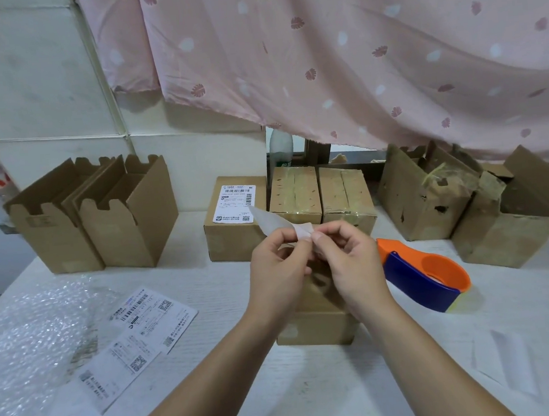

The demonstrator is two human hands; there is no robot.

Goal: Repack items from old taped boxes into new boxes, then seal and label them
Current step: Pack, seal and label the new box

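Labelling step: my left grip (pixel 276 267) and right grip (pixel 349 262) both pinch a pale label sheet (pixel 276 223) just above the closed box (pixel 313 328) on the counter (pixel 316 396); next, I judge, peel its backing and press it flat on top

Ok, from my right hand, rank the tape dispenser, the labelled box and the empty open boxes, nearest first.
1. Tape dispenser, just right of the right hand.
2. Labelled box, behind it to the left.
3. Empty open boxes, far left.
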